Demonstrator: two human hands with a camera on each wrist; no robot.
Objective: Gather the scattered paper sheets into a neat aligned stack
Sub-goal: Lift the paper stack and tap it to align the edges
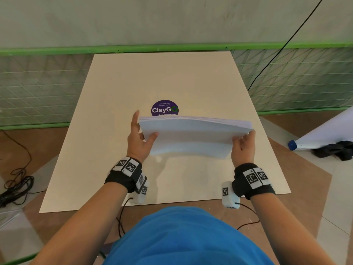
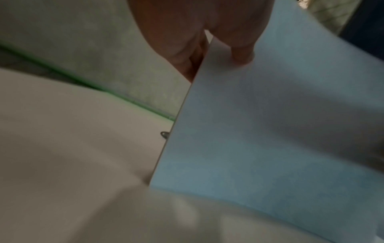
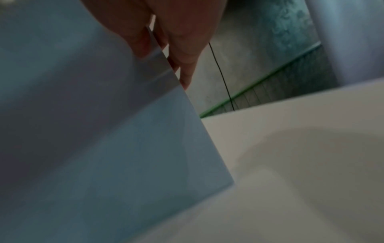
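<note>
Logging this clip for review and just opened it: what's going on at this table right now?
A person holds a stack of white paper sheets upright between both hands above the beige table. The left hand grips one short side, thumb on the near face; the right hand grips the other. The stack bows slightly, its top edges roughly flush. No loose sheets show on the table, only a purple ClayGo sticker behind the stack.
</note>
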